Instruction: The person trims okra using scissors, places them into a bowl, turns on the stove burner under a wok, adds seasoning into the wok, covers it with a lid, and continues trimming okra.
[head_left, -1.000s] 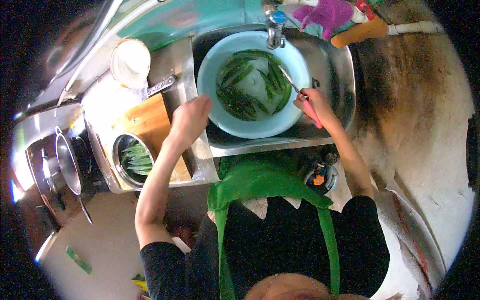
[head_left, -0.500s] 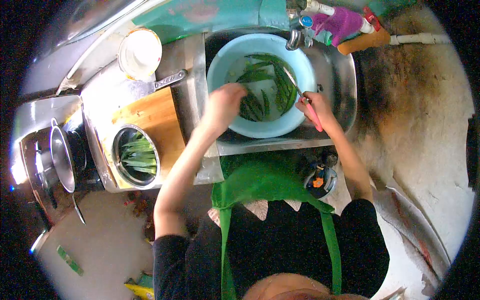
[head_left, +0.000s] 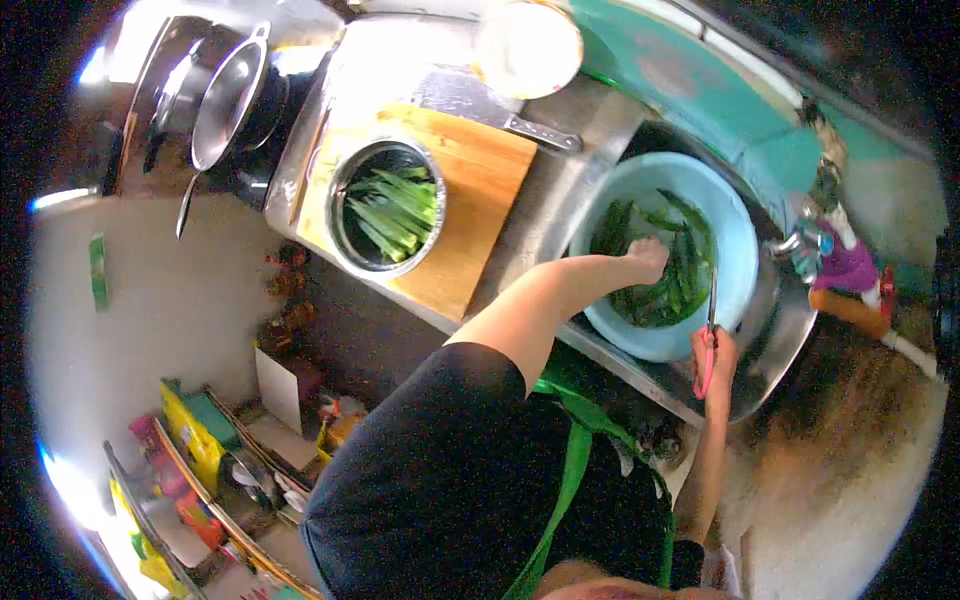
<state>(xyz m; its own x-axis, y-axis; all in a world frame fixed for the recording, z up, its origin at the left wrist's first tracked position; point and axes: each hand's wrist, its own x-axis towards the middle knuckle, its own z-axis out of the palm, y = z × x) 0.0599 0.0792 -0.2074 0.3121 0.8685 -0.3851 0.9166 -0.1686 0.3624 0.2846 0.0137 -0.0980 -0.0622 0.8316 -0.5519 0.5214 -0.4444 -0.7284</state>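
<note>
in the basin (head_left: 738, 240): green pods (head_left: 688, 265) lie just at 3 o'clock of our nearer left hand (head_left: 648, 259), long axes roughly 12 to 6.
left hand: bunched; we cannot tell if it holds a pod.
right hand (head_left: 716, 352): closed around scissors (head_left: 712, 305) at 5 o'clock, blades aimed at 12.
rim: close at the blades' 3 o'clock, more room toward 11.

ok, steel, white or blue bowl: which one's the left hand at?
The blue bowl, in the sink: the left hand is over the green pods in it. The steel bowl on the board and the white bowl have no hand at them.
</note>
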